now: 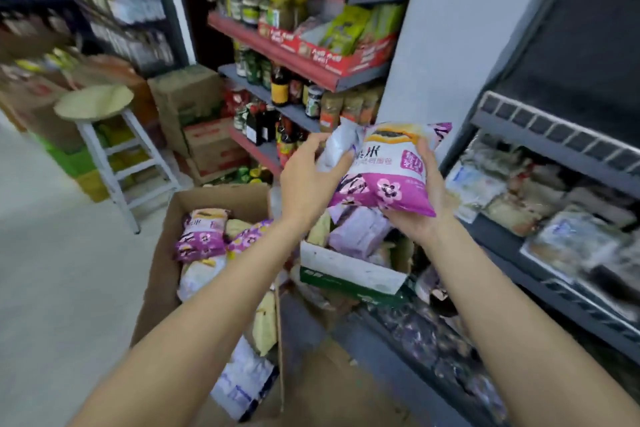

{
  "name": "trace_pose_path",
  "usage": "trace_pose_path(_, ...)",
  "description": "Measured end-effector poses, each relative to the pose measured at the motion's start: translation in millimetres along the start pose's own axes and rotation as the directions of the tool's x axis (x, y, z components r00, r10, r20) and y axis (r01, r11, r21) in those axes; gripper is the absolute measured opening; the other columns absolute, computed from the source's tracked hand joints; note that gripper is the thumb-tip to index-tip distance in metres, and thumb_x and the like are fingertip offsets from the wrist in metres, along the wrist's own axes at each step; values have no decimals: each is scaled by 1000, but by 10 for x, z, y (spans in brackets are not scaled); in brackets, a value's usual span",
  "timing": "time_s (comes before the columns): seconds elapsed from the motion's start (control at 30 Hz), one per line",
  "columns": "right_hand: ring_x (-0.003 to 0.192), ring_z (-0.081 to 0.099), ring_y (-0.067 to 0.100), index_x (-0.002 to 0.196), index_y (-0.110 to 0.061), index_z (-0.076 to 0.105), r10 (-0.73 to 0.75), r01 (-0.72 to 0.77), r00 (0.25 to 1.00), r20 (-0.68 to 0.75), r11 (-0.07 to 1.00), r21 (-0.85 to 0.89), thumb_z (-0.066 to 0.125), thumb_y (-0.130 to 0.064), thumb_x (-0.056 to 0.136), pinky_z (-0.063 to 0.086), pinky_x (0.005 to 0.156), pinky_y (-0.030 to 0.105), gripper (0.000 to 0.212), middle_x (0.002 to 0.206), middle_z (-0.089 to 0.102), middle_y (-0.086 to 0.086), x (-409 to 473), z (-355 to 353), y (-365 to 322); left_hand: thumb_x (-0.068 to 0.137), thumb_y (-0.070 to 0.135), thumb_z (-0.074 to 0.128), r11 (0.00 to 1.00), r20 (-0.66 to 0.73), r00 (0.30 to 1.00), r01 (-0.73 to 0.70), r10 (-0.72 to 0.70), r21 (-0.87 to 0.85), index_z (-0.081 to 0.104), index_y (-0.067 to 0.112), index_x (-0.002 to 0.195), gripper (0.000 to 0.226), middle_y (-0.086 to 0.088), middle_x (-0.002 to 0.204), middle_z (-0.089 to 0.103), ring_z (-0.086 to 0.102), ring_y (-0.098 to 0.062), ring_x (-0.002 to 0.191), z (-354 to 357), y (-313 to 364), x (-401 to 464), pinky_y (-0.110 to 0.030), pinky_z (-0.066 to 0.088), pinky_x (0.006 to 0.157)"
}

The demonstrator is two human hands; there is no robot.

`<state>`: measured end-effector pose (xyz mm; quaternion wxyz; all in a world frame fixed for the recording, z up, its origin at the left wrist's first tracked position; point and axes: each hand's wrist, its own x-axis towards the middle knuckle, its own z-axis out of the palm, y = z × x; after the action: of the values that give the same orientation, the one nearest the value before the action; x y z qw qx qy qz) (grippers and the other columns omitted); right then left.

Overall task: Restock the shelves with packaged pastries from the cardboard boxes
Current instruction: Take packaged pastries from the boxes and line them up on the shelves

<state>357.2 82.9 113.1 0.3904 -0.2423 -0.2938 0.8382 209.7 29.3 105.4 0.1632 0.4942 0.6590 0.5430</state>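
Fingers of the right hand (424,198) curl round a purple pastry pack (384,177), and the left hand (308,180) grips a white pack (334,149) beside it, both held above the boxes. Below, an open cardboard box (162,267) holds more purple packs (202,236); a white-sided box (346,269) holds pale ones. Blurred packs fill the grey shelf (554,135) at right.

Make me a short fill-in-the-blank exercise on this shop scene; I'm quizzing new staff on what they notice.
1. Both hands hold a pink and white ____ of pastry.
2. The right hand supports it from ____.
3. More pink packets lie in the open ____ box on the floor.
4. A white ____ with a round seat stands left of that box.

Missing words: packet; below; cardboard; stool
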Motion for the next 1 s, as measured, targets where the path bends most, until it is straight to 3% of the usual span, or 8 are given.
trace_pose_path(0.13,92,69,21,94,-18,74,-333,332,943,5,941,62,79,-42,56,53,87,40,46,101,71,4,-611,-478,-897,97,37,41,950,228,970,-9,84,-313,69,21,100,33,2,97,69,62,-15,96,786,798,0,-32,47,86)
trace_pose_path(0.2,102,65,27,99,-14,73,-374,385,923,-93,890,244,77,-33,61,51,92,48,43,109,70,8,-958,-774,-1303,94,32,43,925,307,935,-54,180,-377,68,22,100,27,-1,101,69,63,-16,97,1228,1194,-51,-29,48,89)
trace_pose_path(0.33,133,38,41,135,-3,46,-345,439,894,-287,802,404,31,-37,97,24,113,56,54,141,45,22,-1597,-1394,-2118,93,14,58,895,433,837,-138,334,-425,53,18,123,31,9,111,60,57,1,97,2129,2021,-239,-4,43,83)
trace_pose_path(0.5,106,58,38,109,-2,60,-471,538,834,-286,810,234,33,-37,98,49,88,57,45,107,67,21,-2346,-1893,-2948,85,45,63,948,686,717,120,122,-294,53,18,111,39,4,101,61,57,-10,90,3129,2852,-450,-16,46,75)
trace_pose_path(0.6,97,64,30,103,-7,69,-539,604,769,-343,789,114,35,-39,98,53,82,49,47,101,70,15,-2613,-2300,-3411,81,48,67,948,646,763,176,38,-265,60,16,88,34,3,85,64,60,-13,77,3665,3118,-467,-22,47,66)
trace_pose_path(0.77,77,69,19,100,-14,65,-603,527,690,-399,798,-294,46,-37,89,56,68,29,32,89,72,5,-2799,-2883,-4089,44,75,71,984,431,899,133,-70,-118,57,12,104,89,-1,104,65,62,-22,95,4428,3397,-358,-39,52,90)
trace_pose_path(0.83,81,69,22,105,-13,64,-577,480,696,-427,816,-321,47,-37,88,55,74,33,34,91,72,8,-2755,-3110,-4263,35,82,66,990,428,900,121,-81,-68,55,13,111,104,-2,112,65,61,-25,103,4728,3496,-290,-43,48,96)
trace_pose_path(1.0,87,71,24,111,-12,64,-554,420,675,-488,832,-363,54,-51,87,54,77,37,47,100,73,11,-2708,-3557,-4663,56,77,65,997,507,859,54,-71,48,32,4,133,111,-12,137,49,44,-32,129,5486,3799,-87,-46,36,107)
